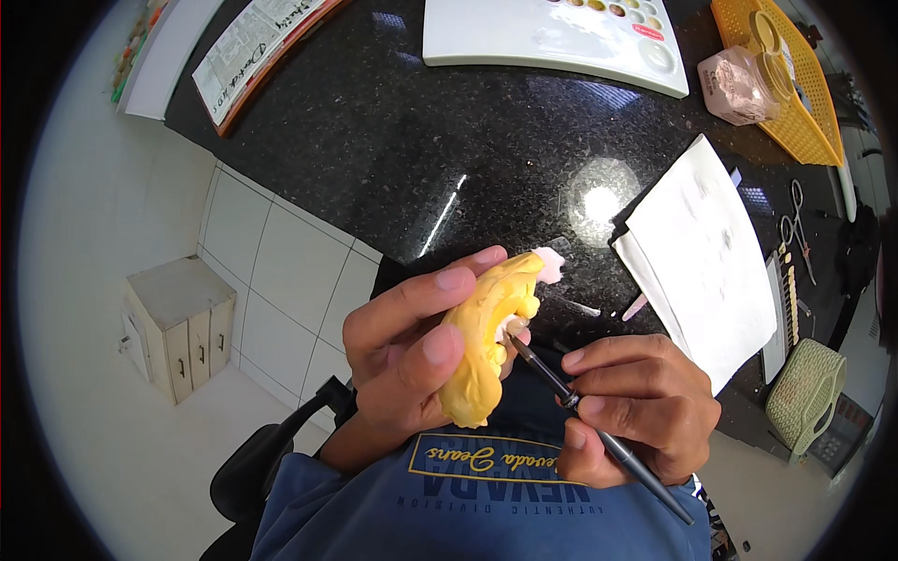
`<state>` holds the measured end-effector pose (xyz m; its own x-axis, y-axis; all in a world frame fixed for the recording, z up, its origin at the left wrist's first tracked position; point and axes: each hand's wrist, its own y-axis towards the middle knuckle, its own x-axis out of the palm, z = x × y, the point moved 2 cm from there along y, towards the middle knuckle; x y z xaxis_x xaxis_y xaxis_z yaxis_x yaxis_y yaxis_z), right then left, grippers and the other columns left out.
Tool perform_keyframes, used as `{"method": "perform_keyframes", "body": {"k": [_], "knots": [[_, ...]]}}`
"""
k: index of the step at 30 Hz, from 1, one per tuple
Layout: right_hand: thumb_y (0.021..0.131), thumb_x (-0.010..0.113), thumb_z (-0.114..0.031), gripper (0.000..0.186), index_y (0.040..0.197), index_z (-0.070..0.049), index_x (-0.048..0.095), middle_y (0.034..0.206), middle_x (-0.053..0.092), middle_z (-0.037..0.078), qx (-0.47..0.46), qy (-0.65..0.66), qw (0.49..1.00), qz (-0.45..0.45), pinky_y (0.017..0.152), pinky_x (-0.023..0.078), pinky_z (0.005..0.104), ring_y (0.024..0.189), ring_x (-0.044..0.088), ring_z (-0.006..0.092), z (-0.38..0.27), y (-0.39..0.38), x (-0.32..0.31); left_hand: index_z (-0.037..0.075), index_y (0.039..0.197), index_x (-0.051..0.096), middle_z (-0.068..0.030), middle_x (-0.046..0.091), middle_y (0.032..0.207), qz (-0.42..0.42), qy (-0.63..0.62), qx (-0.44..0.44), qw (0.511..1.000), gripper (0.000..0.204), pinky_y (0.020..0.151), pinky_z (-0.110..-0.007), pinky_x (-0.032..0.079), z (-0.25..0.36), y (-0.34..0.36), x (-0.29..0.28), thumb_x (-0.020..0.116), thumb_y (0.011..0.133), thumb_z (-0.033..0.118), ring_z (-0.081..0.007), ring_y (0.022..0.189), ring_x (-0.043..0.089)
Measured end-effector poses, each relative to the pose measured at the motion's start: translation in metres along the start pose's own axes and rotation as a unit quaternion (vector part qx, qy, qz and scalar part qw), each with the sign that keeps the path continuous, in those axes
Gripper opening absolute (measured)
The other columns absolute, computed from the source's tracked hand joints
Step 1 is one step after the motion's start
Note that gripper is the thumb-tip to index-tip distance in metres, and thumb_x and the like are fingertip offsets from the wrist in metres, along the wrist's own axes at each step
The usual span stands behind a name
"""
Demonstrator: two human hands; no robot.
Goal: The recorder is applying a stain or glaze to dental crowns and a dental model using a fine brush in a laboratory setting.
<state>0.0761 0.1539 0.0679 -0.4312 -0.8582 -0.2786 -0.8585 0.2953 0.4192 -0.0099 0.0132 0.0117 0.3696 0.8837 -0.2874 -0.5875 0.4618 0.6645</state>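
My left hand is closed around a yellow dental model, a curved arch with teeth along its right side, and holds it up above my lap. A slim dark brush is pinched between the thumb and fingers of my right hand. Its fine tip meets the toothed side of the model, at a small whitish tooth-shaped piece. Whether the tip touches or just hovers, I cannot tell. Behind the model's far end, a pale pink patch shows at the counter's near edge.
Right of my hands lies folded white paper with grey smudges. A white palette with coloured wells is at the back. A yellow basket, a pink powder jar, scissors-like forceps and a green woven basket stand along the right.
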Motion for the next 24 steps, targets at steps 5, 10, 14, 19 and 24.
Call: {"method": "perform_keyframes", "body": {"k": [5, 10, 14, 19, 24], "knots": [[0.065, 0.075, -0.001, 0.015, 0.072, -0.001, 0.061, 0.065, 0.062, 0.013, -0.01, 0.003, 1.0, -0.003, 0.052, 0.055, 0.0287, 0.067, 0.067, 0.0274, 0.001, 0.001, 0.002, 0.01, 0.128, 0.027, -0.0214, 0.038, 0.12, 0.024, -0.002, -0.001, 1.0, 0.051, 0.073, -0.038, 0.062, 0.001, 0.0, 0.002, 0.058, 0.088, 0.004, -0.0403, 0.097, 0.061], [0.066, 0.074, -0.001, 0.016, 0.076, 0.0, 0.062, 0.067, 0.062, 0.013, -0.018, 0.022, 0.999, 0.02, 0.051, 0.055, 0.0286, 0.065, 0.067, 0.0268, 0.002, -0.002, -0.002, 0.01, 0.128, 0.026, -0.022, 0.038, 0.12, 0.017, 0.007, 0.007, 1.0, 0.06, 0.074, -0.038, 0.061, 0.001, 0.001, 0.002, 0.065, 0.083, 0.003, -0.0403, 0.097, 0.061], [0.066, 0.073, 0.0, 0.017, 0.08, 0.0, 0.063, 0.073, 0.064, 0.013, 0.034, 0.069, 0.993, 0.084, 0.051, 0.054, 0.0283, 0.062, 0.066, 0.0228, -0.004, -0.005, -0.013, 0.008, 0.129, 0.025, -0.0226, 0.04, 0.118, 0.007, 0.055, 0.025, 0.998, 0.069, 0.076, -0.039, 0.061, 0.003, 0.004, 0.0, 0.072, 0.078, 0.007, -0.0376, 0.095, 0.061], [0.064, 0.074, 0.002, 0.021, 0.082, 0.002, 0.064, 0.072, 0.065, 0.016, 0.076, -0.058, 0.995, 0.042, 0.05, 0.051, 0.0227, 0.056, 0.065, 0.0183, 0.003, -0.003, -0.022, 0.006, 0.129, 0.024, -0.0224, 0.041, 0.116, 0.004, 0.084, 0.035, 0.996, 0.07, 0.077, -0.039, 0.06, 0.002, 0.005, -0.001, 0.072, 0.079, 0.012, -0.035, 0.093, 0.062], [0.066, 0.075, 0.001, 0.02, 0.082, 0.002, 0.062, 0.074, 0.066, 0.018, 0.134, -0.06, 0.989, 0.036, 0.051, 0.052, 0.0241, 0.061, 0.067, 0.0203, 0.006, -0.005, -0.017, 0.004, 0.129, 0.023, -0.0229, 0.041, 0.117, -0.013, 0.117, 0.052, 0.992, 0.071, 0.076, -0.039, 0.06, 0.001, 0.005, -0.004, 0.073, 0.079, 0.015, -0.0341, 0.092, 0.061]]}}
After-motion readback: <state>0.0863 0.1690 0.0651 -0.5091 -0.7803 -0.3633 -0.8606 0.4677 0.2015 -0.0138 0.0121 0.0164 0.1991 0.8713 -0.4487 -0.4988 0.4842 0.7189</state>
